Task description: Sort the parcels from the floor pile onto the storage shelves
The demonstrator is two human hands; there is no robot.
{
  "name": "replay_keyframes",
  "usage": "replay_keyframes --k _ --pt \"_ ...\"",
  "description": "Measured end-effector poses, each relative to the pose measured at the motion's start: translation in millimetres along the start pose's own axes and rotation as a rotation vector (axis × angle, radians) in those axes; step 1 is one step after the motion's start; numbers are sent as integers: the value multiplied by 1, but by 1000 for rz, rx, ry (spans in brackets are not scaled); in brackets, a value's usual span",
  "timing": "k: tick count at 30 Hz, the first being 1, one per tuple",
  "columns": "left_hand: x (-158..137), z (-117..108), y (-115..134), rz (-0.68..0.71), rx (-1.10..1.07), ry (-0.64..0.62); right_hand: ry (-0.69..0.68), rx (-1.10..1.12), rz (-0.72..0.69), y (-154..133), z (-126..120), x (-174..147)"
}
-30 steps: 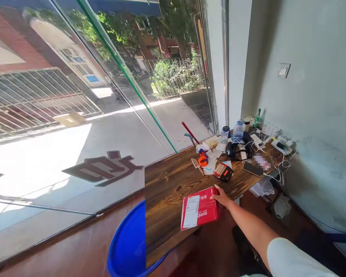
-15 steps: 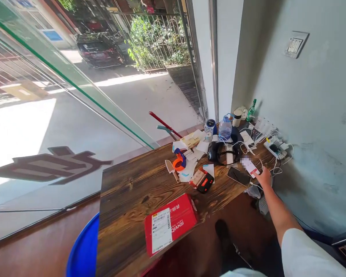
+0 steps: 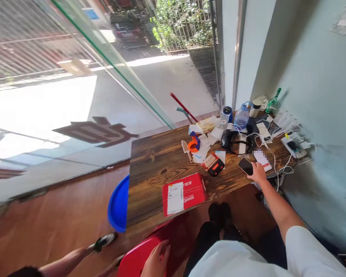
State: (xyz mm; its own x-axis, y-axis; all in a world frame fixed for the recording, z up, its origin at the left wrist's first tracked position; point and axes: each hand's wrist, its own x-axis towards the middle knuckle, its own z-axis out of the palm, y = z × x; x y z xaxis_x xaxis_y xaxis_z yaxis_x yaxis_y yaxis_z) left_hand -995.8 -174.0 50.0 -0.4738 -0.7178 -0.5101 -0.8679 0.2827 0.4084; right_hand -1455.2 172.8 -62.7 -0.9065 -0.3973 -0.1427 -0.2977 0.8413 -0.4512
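A dark-screened smartphone (image 3: 245,166) lies on the wooden table, and my right hand (image 3: 258,173) closes on its right end, thumb and fingers at its edges. Just behind that hand is a white, flat, card-like item (image 3: 263,162) with a red band, partly blurred out. My left hand (image 3: 155,261) is low at the bottom edge, over or beside a red stool or chair (image 3: 135,254). Its fingers are loosely bent and apart, with nothing visible in them. Whether it touches the red seat I cannot tell.
On the table (image 3: 147,165) are a red box (image 3: 194,192), a black-and-orange device (image 3: 216,167), an orange tape ring (image 3: 193,146), a trowel-like tool (image 3: 187,151), a black headset (image 3: 227,140), a water bottle (image 3: 242,117) and a power strip (image 3: 294,148). Another person's leg (image 3: 69,261) shows lower left.
My right hand has let go of the white card-like item and moved left onto the smartphone. My view has tilted down, bringing my left hand, the red seat and another person's legs into sight.
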Motion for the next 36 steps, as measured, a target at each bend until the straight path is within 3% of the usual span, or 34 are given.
replay_keyframes --k 4,9,12,15,18,23,28,32,36 --pt "-4 -7 19 123 -51 48 10 -10 10 5 -21 -20" --pt "33 -1 38 62 -360 284 302 294 2 8 -48 -43" --pt "69 13 56 -47 -663 231 335 614 226 9 -65 -40" --pt "96 29 68 -43 -777 156 146 966 426 15 -83 -28" --pt "97 44 74 -34 -856 120 -29 1188 413 24 -105 -20" --pt "66 77 95 -75 -959 121 -87 1217 367 26 -143 -15" --pt "35 118 133 -179 -1035 236 -457 1216 170 20 -152 7" --pt "18 141 162 -283 -1049 359 -808 1244 140 12 -144 22" --pt "-1 151 188 -369 -1001 563 -874 1264 154 -12 -135 24"
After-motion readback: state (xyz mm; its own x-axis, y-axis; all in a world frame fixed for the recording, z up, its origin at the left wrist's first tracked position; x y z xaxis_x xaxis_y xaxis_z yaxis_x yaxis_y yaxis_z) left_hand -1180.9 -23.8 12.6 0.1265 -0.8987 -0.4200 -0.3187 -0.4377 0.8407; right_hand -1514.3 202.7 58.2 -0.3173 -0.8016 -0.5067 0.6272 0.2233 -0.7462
